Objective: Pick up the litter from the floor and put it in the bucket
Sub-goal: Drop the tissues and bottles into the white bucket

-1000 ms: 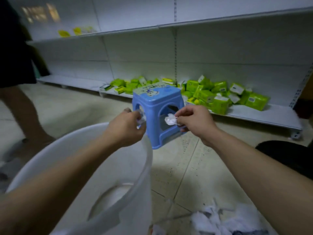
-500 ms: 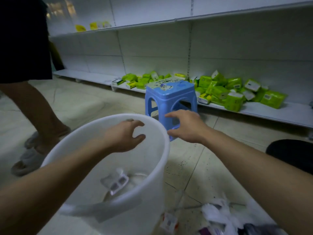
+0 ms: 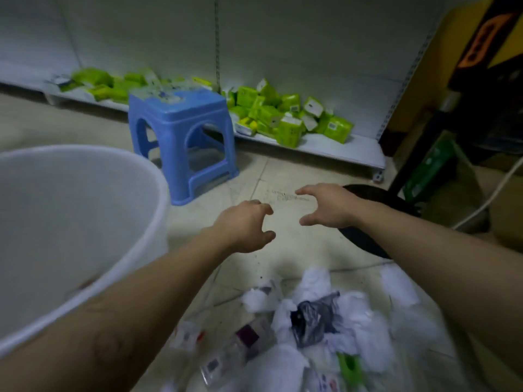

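A big white plastic bucket (image 3: 135, 250) fills the left side; its inside is blurred and I cannot make out its contents. A heap of litter (image 3: 317, 329) lies on the tiled floor at the bottom centre: crumpled white tissue, a dark plastic bag, clear wrappers and a green scrap. My left hand (image 3: 243, 227) hovers over bare floor beyond the heap, to the right of the bucket, fingers curled apart and holding nothing. My right hand (image 3: 325, 205) is level with it, a little farther right, also spread and empty.
A blue plastic stool (image 3: 181, 137) stands behind the bucket. Green packets (image 3: 285, 117) are piled on the low white shelf (image 3: 339, 148) along the back wall. A dark round object (image 3: 370, 210) lies under my right forearm. Boxes and a white cable are at the far right.
Both hands let go of the litter over the bucket, then swung right and down toward the heap. The view dropped from the shelves to the floor, and the standing person left view.
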